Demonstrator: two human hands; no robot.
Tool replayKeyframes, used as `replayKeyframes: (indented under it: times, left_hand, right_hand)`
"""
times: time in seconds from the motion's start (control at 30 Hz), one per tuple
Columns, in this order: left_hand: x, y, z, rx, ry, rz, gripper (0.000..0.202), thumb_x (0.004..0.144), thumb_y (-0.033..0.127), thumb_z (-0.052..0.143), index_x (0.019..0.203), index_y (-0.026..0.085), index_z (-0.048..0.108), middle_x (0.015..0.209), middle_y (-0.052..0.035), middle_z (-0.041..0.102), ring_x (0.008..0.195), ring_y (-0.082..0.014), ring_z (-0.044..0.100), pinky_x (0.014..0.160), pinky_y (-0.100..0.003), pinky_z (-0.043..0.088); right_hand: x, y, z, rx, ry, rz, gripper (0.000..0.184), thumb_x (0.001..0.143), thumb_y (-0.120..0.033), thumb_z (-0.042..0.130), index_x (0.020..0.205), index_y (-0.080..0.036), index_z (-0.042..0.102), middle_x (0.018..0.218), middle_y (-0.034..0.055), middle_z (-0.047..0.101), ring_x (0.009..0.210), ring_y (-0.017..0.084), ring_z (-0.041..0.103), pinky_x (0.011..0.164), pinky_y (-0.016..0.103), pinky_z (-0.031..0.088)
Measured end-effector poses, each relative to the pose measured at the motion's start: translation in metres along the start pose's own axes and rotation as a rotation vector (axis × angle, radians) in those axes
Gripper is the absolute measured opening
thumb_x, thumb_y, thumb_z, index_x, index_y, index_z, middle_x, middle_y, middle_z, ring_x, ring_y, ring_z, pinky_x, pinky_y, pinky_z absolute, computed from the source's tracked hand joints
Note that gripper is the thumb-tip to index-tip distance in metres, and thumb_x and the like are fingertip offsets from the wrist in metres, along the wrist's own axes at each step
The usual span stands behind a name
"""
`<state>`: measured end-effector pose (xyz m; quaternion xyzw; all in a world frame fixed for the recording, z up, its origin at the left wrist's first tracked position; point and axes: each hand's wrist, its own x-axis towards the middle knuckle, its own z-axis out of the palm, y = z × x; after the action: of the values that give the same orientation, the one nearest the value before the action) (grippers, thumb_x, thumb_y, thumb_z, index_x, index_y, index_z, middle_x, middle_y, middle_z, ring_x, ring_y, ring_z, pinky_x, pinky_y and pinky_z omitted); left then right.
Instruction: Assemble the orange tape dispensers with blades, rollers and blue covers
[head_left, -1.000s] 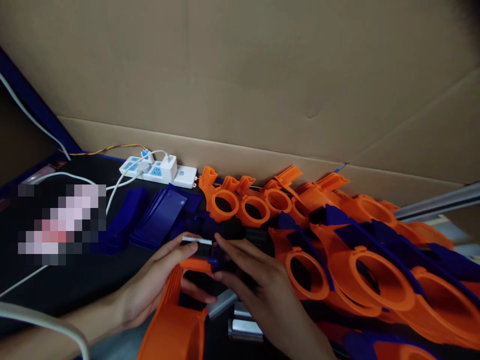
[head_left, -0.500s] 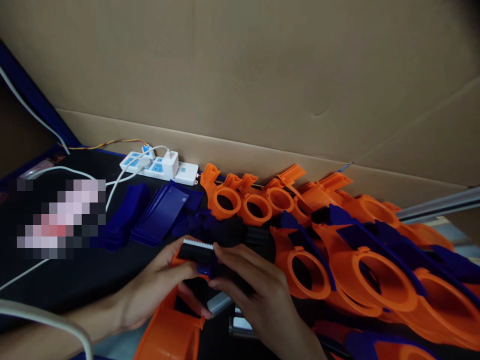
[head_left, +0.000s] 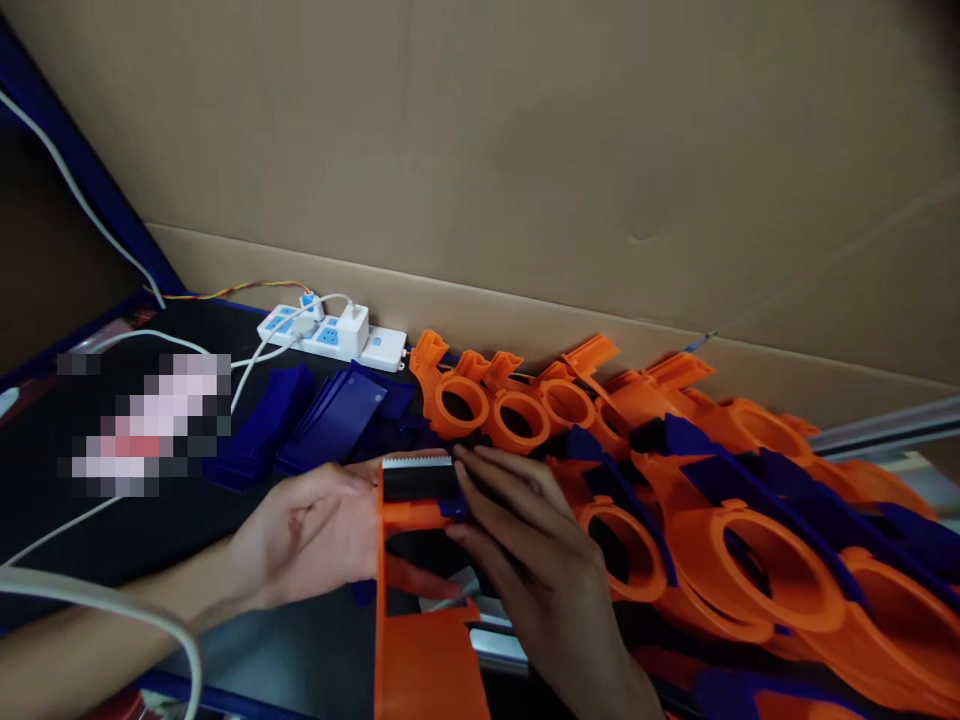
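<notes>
An orange tape dispenser (head_left: 431,655) with a serrated metal blade (head_left: 418,463) and a black strip (head_left: 416,482) below it is held upright in front of me. My left hand (head_left: 322,520) supports it from the left and behind, palm turned toward me. One of its fingers shows through the gap in the frame; the others are mostly hidden. My right hand (head_left: 532,550) grips the dispenser's right end, its fingertips at the blade's end and at a small dark blue part (head_left: 454,508).
Several orange tape dispensers (head_left: 776,565) with blue parts lie in rows at the right. Stacks of blue plastic plates (head_left: 337,418) lie left of centre, near a white power strip (head_left: 386,347) with cables. A cardboard wall (head_left: 525,180) stands behind. A white cable (head_left: 112,600) crosses my left forearm.
The tape dispenser has turned more upright and shifted right, its blade now facing me more squarely. My left palm has opened out behind it, and my right hand has moved slightly right.
</notes>
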<state>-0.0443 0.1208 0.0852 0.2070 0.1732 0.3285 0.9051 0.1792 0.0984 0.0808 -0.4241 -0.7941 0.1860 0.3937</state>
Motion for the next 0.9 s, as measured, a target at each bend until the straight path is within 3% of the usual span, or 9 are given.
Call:
replayKeyframes:
  times: [0.07,0.17,0.3,0.43,0.57,0.63,0.73,0.8,0.9]
  left_hand:
    - [-0.001,0.006,-0.003,0.066,-0.011,0.018,0.047,0.086,0.022,0.057,0.132,0.016,0.064,0.132,-0.0177,0.067,0.124,-0.0411,0.060,0.096,-0.062,0.049]
    - [-0.002,0.012,-0.012,0.132,0.015,0.109,0.049,0.081,0.025,0.070,0.128,0.011,0.067,0.119,-0.0206,0.073,0.115,-0.0422,0.065,0.094,-0.066,0.050]
    - [-0.004,0.016,-0.017,0.153,0.182,0.362,0.025,0.078,0.017,0.074,0.102,0.014,0.077,0.111,-0.0132,0.077,0.104,-0.0364,0.071,0.101,-0.065,0.048]
    - [-0.003,0.013,-0.009,0.200,0.337,0.372,0.022,0.081,0.023,0.073,0.102,0.014,0.075,0.098,-0.0114,0.079,0.105,-0.0384,0.072,0.103,-0.060,0.049]
    - [-0.003,0.011,-0.001,0.259,0.451,0.398,0.035,0.081,0.026,0.076,0.114,0.019,0.067,0.097,-0.0087,0.078,0.103,-0.0369,0.073,0.101,-0.057,0.052]
    - [-0.004,0.010,0.003,0.264,0.426,0.456,0.045,0.078,0.024,0.079,0.121,0.023,0.063,0.103,-0.0073,0.077,0.109,-0.0350,0.070,0.106,-0.056,0.048]
    - [-0.008,0.009,0.006,0.198,0.258,0.500,0.054,0.080,0.041,0.076,0.129,0.022,0.061,0.128,-0.0126,0.069,0.126,-0.0390,0.060,0.109,-0.057,0.044]
    - [-0.010,0.010,0.006,0.149,0.139,0.435,0.055,0.089,0.050,0.062,0.133,0.016,0.059,0.138,-0.0173,0.063,0.131,-0.0413,0.055,0.109,-0.057,0.043]
    - [-0.011,0.014,0.003,0.118,0.047,0.350,0.057,0.096,0.051,0.052,0.138,0.012,0.055,0.136,-0.0191,0.063,0.126,-0.0376,0.059,0.109,-0.053,0.045]
  right_hand:
    - [0.000,0.002,-0.004,-0.030,0.018,0.003,0.046,0.089,-0.016,0.070,0.133,-0.028,0.064,0.140,0.0069,0.059,0.130,0.025,0.052,0.103,0.041,0.051]
    - [-0.001,0.001,-0.011,-0.011,0.058,0.040,0.041,0.092,-0.016,0.066,0.131,-0.030,0.065,0.133,0.0055,0.064,0.120,0.021,0.060,0.099,0.036,0.053]
    - [-0.007,-0.014,-0.017,0.087,-0.031,0.056,0.032,0.097,-0.027,0.061,0.128,-0.030,0.066,0.121,0.0036,0.069,0.110,0.018,0.065,0.094,0.030,0.055]
    - [-0.010,-0.039,-0.012,0.099,-0.156,0.038,0.048,0.085,-0.048,0.074,0.127,-0.026,0.067,0.126,0.0055,0.068,0.110,0.022,0.066,0.093,0.031,0.057]
    - [-0.006,-0.044,0.003,0.055,-0.142,0.114,0.033,0.089,-0.024,0.068,0.123,-0.027,0.070,0.122,0.0030,0.072,0.107,0.019,0.069,0.093,0.030,0.058]
    - [-0.004,-0.039,0.009,0.106,-0.112,0.174,0.034,0.090,-0.018,0.065,0.122,-0.027,0.071,0.119,0.0022,0.073,0.104,0.018,0.071,0.092,0.029,0.059]
    - [-0.001,-0.030,0.012,0.302,-0.078,0.314,0.029,0.094,-0.022,0.060,0.118,-0.026,0.073,0.102,0.0012,0.077,0.086,0.017,0.074,0.071,0.024,0.060]
    - [0.001,-0.026,0.010,0.455,-0.125,0.440,0.027,0.097,-0.028,0.056,0.117,-0.025,0.074,0.090,0.0003,0.078,0.076,0.016,0.073,0.061,0.022,0.057]
    - [0.005,-0.024,0.009,0.629,-0.228,0.526,0.028,0.097,-0.037,0.057,0.115,-0.024,0.075,0.089,0.0005,0.077,0.077,0.017,0.072,0.066,0.024,0.056]
